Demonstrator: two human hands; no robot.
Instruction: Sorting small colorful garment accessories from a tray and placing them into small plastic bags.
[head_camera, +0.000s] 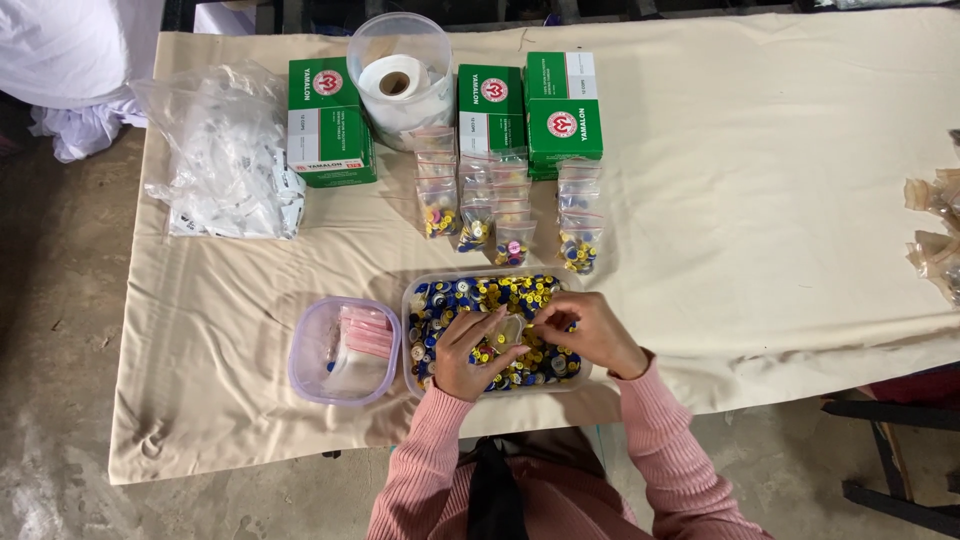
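Currently: bag held over button tray

A small clear bag (508, 328) is pinched between left hand (468, 352) and right hand (585, 330), directly above the button-filled tray (412, 300). Spillage onto the cloth (750, 200) is judged possible if the bag mouth tilts or the grip slips.

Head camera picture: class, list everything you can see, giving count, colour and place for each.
Table cloth: one, cream, covering the table.
Boxes: three, green and white, far edge.
Round tub: one, clear, holding a white roll, between the boxes.
Large bag: one, clear plastic, far left.
Small zip bags: several rows, clear, some holding buttons, centre.
Button tray: one, clear, filled with blue and yellow buttons, near edge.
Small tub: one, clear lilac, left of the tray.
Left hand, right hand: over the tray, pinching a small clear bag.
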